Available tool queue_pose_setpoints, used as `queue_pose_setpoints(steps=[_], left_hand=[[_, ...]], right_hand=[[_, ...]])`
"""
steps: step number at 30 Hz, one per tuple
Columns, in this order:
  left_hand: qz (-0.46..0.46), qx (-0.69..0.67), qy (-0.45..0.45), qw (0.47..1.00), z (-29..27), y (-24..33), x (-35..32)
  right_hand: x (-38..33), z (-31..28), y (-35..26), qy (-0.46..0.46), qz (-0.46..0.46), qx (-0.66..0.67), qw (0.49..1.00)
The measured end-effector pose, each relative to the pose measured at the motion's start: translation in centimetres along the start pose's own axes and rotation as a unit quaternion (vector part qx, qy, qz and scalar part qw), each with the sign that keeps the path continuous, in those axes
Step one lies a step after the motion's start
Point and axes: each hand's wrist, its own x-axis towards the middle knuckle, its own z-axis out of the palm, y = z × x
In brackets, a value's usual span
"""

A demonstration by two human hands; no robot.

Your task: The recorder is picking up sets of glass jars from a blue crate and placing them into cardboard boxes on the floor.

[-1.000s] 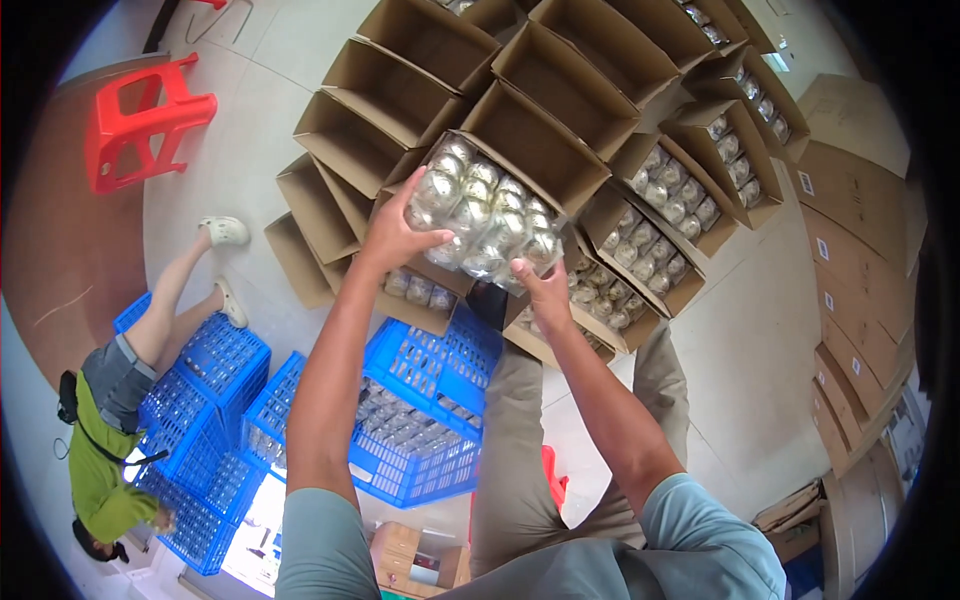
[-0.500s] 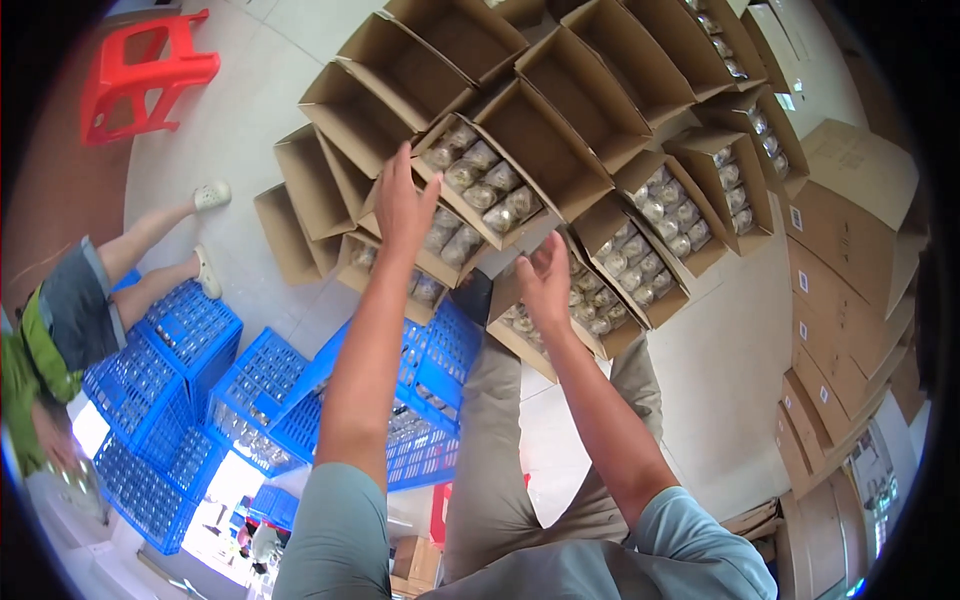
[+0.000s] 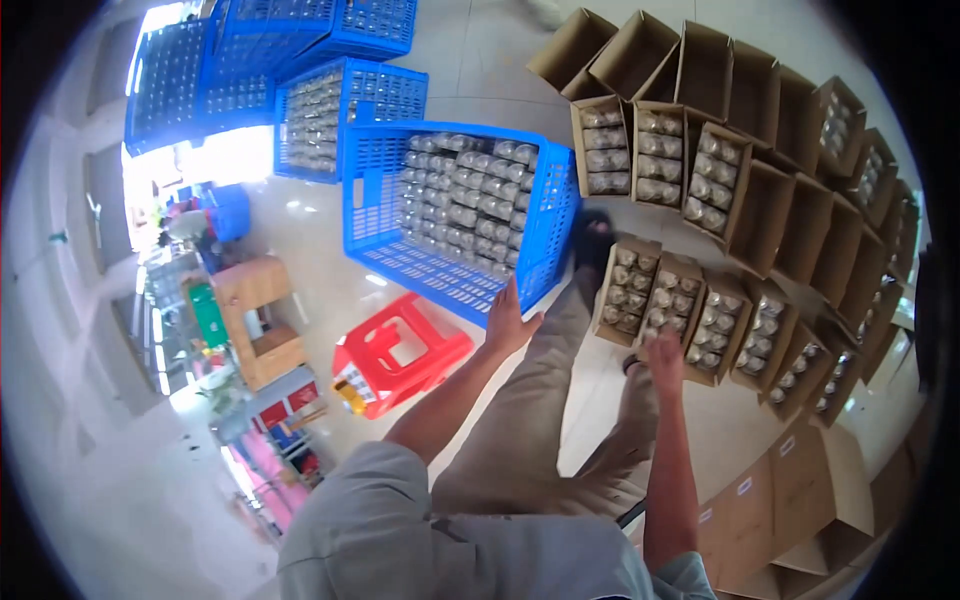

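My left hand is at the near right corner of a large blue plastic crate. Its fingers are stretched out with the thumb apart, and nothing is in it; whether it touches the rim I cannot tell. Rows of clear, rounded, glass-like pieces fill much of the crate. My right hand hangs over the near side of a small open carton packed with similar clear pieces. Motion smears its fingers, and I make out no object in them.
Open cartons, some packed, some bare inside, stand in curved rows at the right. Brown boxes are at lower right. A red plastic stool stands left of my legs, wooden furniture beyond it. More blue crates stand at upper left.
My view has swung left toward the blue crate, and the cartons now lie to the right. Both hands have left the packed carton they were beside; the left is now by the crate.
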Motion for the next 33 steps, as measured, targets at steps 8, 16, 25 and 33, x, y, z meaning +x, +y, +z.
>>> queue_pose_setpoints(steps=[8, 16, 25, 33], left_hand=[[-0.124, 0.013, 0.052, 0.991, 2.5, -1.9, 1.1], [-0.16, -0.17, 0.074, 0.97, 2.6, -10.7, -4.0], [-0.103, -0.117, 0.147, 0.977, 4.9, -24.9, -16.8], [-0.225, -0.1, 0.002, 0.969, 2.3, -33.8, -23.8]], right_hand=[[-9.8, -4.2, 10.2, 0.027, 0.159, -0.018, 0.987], [-12.6, 4.4, 10.3, -0.034, 0.187, -0.149, 0.97], [-12.6, 18.9, -0.6, -0.135, 0.144, -0.074, 0.977], [-14.1, 24.6, -4.9, -0.196, 0.119, -0.057, 0.972]])
